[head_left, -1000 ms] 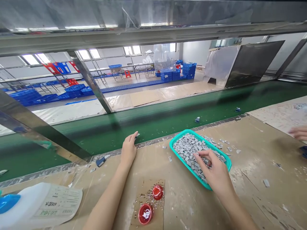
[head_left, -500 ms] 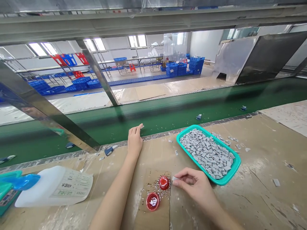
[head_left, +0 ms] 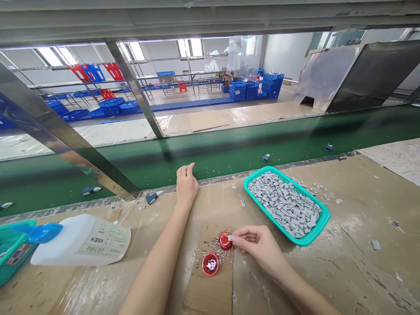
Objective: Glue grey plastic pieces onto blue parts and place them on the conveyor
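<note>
My right hand (head_left: 259, 245) pinches a small grey-white tab (head_left: 230, 238) between thumb and fingertips, at the right rim of the upper red cap (head_left: 225, 241). A second red cap (head_left: 210, 264), with shiny liquid inside, sits just nearer to me. Both stand on a cardboard strip (head_left: 210, 295) strewn with crumbs. My left hand (head_left: 187, 181) rests at the near edge of the green conveyor belt (head_left: 216, 151), its fingers reaching over the belt and somewhat apart. Nothing shows in it, though its thumb side is partly hidden. A teal basket (head_left: 323, 229) full of similar tabs lies right of centre.
A white bottle (head_left: 82, 243) with a blue cap lies on its side at the left, by another teal basket (head_left: 16, 262). Slanted metal posts (head_left: 82, 144) rise at left. Dark blue pieces (head_left: 266, 158) ride on the belt; another dark blue piece (head_left: 151, 198) lies at its edge.
My right hand has brought the tab left to the upper red cap's rim. A pale bit seen at my left fingertips no longer shows. The blue pieces on the belt have shifted left.
</note>
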Motion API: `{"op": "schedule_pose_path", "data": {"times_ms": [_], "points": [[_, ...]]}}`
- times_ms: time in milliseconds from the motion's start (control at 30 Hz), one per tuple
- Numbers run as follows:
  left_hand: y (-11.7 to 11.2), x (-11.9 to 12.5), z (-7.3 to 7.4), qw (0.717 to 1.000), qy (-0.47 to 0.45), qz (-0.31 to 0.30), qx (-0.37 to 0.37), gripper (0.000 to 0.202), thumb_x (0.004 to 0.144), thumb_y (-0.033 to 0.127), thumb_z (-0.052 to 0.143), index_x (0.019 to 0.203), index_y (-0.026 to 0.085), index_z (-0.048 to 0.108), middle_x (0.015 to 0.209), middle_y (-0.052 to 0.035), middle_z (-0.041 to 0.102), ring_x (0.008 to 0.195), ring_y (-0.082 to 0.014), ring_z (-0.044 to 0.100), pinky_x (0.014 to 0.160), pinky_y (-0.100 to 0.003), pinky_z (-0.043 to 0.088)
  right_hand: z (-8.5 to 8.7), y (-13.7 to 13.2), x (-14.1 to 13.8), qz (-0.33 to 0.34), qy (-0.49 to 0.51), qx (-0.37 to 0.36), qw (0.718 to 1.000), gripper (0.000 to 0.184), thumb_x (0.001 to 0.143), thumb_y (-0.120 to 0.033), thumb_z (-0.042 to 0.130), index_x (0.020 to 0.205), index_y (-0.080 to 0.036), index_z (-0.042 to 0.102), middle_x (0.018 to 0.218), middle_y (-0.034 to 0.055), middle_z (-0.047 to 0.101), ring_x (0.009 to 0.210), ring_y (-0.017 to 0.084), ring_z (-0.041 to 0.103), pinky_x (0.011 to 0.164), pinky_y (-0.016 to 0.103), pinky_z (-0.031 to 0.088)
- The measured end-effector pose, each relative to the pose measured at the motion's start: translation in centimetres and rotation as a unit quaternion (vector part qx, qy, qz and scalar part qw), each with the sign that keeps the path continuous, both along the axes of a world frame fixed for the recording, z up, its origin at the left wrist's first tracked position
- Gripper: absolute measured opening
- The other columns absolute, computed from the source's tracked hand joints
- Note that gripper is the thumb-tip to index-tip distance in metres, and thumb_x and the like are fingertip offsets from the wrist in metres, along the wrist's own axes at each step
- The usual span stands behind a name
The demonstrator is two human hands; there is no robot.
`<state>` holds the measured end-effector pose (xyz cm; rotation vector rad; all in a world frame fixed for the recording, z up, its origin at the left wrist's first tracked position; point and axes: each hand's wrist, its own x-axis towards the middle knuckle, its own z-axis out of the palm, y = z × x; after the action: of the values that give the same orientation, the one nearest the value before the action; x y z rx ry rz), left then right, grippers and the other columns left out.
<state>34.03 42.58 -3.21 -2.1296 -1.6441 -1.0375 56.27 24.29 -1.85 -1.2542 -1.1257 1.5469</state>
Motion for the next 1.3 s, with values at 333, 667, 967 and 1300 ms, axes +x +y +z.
{"op": "schedule_pose_path", "data": {"times_ms": [333,667,967,1300], "points": [[-0.1,0.0,0.0,1.0,-0.006,-0.007,0.002,0.05,0.077,0.0,0.037,0.124,0.013,0.046,0.107,-0.0155,0.052,0.112,-0.0303,0.042,0.094,-0.047,0.038,0.3,0.1,-0.6,-0.002,-0.003,-0.012,1.0,0.029,0.066,-0.039,0.076,0.071,-0.011,0.068,0.067,0.0093,0.07,0.058,0.015,0.058,0.054,0.023,0.043],[0.0,0.0,0.3,1.0,-0.015,-0.016,-0.017,0.045,0.079,0.001,0.039,0.121,0.014,0.049,0.109,-0.0135,0.055,0.114,-0.0279,0.043,0.095,-0.045,0.038,1.7,0.1,0.7,-0.005,0.09,-0.042,0.995,0.028,0.068,-0.038,0.076,0.075,-0.012,0.068,0.069,0.0073,0.07,0.06,0.012,0.056,0.057,0.021,0.042],[2.7,4.5,2.6,0.994,-0.003,-0.048,-0.094,0.026,0.087,0.031,0.052,0.107,0.015,0.057,0.108,-0.0076,0.059,0.097,-0.0211,0.057,0.083,-0.044,0.046,2.5,0.4,1.6,-0.036,0.062,-0.004,0.997,0.026,0.062,-0.034,0.077,0.069,-0.011,0.067,0.06,0.0053,0.067,0.053,0.013,0.055,0.052,0.023,0.042],[8.7,15.9,3.6,0.947,0.078,-0.147,-0.275,0.03,0.086,0.034,0.054,0.109,0.015,0.057,0.11,-0.0083,0.059,0.095,-0.0208,0.059,0.08,-0.043,0.048,1.5,0.1,0.0,-0.062,0.044,0.004,0.997,0.014,0.06,-0.022,0.075,0.069,-0.012,0.069,0.063,0.0047,0.068,0.057,0.014,0.058,0.053,0.021,0.042]]}}
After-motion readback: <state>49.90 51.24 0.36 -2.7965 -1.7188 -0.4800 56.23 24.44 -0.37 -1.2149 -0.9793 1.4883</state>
